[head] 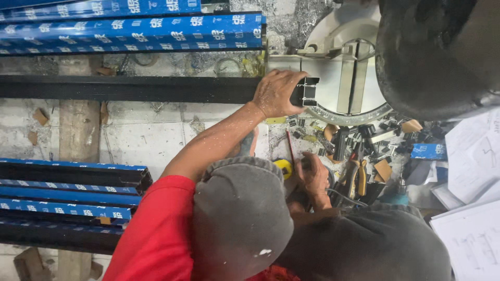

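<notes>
a person in a red sleeve (pixel 156 234) and grey cap (pixel 239 218) crouches at a mitre saw (pixel 349 67), seen from above. the left hand (pixel 278 93) lies over the end of a long black profile (pixel 130 89), fingers curled down around it, pressing it on the saw table beside the fence; the profile's open hollow end (pixel 307 92) shows just past the knuckles. the right hand (pixel 315 177) is low by the knee, fingers closed loosely, next to a yellow tape measure (pixel 284 166); what it grips cannot be told. a red pencil (pixel 290 148) lies between the hands. pliers (pixel 357 179) and small offcuts (pixel 385 169) litter the floor nearby, with blue-wrapped profiles (pixel 130 28) stacked beyond and papers (pixel 474 156) at the right.
</notes>
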